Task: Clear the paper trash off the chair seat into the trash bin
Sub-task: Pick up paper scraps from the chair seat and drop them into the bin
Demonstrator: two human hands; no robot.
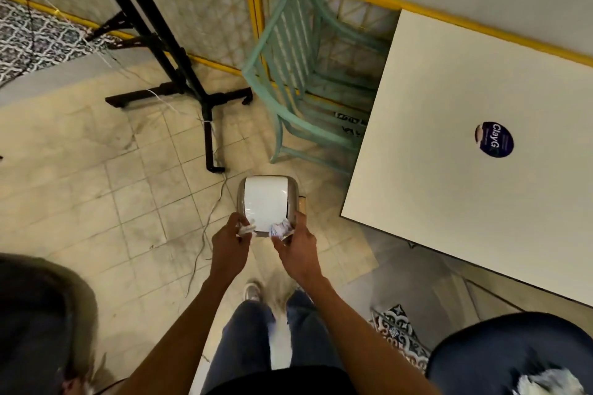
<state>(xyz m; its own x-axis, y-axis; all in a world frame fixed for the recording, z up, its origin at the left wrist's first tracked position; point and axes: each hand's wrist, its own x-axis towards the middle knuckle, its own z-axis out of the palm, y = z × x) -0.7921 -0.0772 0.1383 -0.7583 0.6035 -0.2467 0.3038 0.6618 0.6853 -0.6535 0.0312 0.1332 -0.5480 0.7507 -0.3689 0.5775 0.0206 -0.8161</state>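
A small trash bin (pixel 268 199) with a white swing lid stands on the tiled floor in front of my feet. My left hand (pixel 229 245) holds a crumpled white paper (pixel 245 229) at the bin's near left edge. My right hand (pixel 296 245) grips a second crumpled paper (pixel 280 229) with bluish print at the near right edge of the lid. A dark round chair seat (pixel 500 353) shows at the bottom right, with more crumpled paper (pixel 545 383) lying on it.
A white square table (pixel 465 202) with a dark round sticker stands to the right. A teal slatted chair (pixel 308 74) is tucked behind it. A black stand (pixel 205 99) with loose cables sits on the floor to the left. Another dark seat (pixel 35 324) is at bottom left.
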